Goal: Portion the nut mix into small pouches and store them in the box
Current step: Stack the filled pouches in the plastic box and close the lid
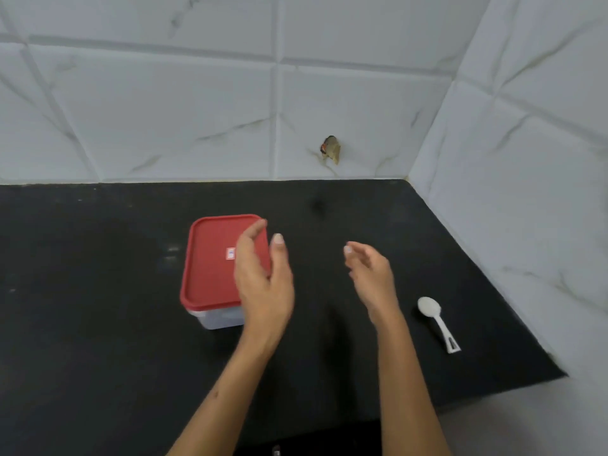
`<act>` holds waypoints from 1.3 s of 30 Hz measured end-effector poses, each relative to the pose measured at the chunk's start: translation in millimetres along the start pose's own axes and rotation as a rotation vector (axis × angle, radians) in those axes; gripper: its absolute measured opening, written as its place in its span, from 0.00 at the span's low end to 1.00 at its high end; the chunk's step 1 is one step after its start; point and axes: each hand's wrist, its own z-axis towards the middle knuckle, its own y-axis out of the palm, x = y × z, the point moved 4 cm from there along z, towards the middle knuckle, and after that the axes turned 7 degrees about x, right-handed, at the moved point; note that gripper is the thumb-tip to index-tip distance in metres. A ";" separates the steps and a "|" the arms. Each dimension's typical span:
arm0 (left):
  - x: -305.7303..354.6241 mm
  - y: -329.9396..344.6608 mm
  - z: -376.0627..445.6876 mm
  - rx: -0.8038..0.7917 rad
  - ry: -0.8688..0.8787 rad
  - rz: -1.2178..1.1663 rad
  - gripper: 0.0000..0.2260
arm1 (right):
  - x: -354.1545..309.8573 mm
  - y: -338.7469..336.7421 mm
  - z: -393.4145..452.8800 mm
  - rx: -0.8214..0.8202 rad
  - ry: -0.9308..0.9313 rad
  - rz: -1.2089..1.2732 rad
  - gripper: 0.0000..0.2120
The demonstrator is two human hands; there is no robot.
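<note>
Your forearms are bare from wrist to elbow, no sleeves showing. Your left hand [263, 278] and right hand [371, 278] are bare too, with short, pale fingernails.

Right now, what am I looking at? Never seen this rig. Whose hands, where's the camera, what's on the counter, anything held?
There is no machine here: these are a person's two bare hands, filmed by one wide-angle camera worn on the head, looking forward and down. That is why the arms enter from the bottom edge and the tiled wall bends.

The left hand hangs in front of a clear box with a red lid; the lid is on. The right hand is raised over the black counter. Both hands have relaxed, loosely curled fingers and hold nothing.

To the right lies a white plastic spoon, bowl towards the wall. A small brownish thing sticks to the wall tiles; I cannot tell what it is. No pouches or nuts show outside the box.
</note>
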 end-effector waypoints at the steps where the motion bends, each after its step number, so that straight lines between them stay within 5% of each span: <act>1: 0.1 19.2 -15.8 -0.077 -0.029 -0.050 0.15 | 7.0 -21.6 2.9 0.061 -0.002 -0.033 0.11; 6: -22.7 120.8 -116.7 -0.632 -0.655 -0.049 0.06 | 49.4 -127.5 4.0 0.337 0.095 -0.292 0.14; 11: -29.5 160.0 -177.5 -0.785 -0.849 0.081 0.14 | 84.9 -169.2 2.9 0.360 0.215 -0.304 0.14; 29: -34.0 177.1 -194.3 -0.661 -0.896 0.014 0.17 | 111.9 -161.0 18.8 0.152 0.253 -0.269 0.08; 39: -39.4 118.5 -109.9 -0.430 -0.760 0.019 0.20 | 66.8 -65.4 25.6 -0.086 0.203 -0.021 0.08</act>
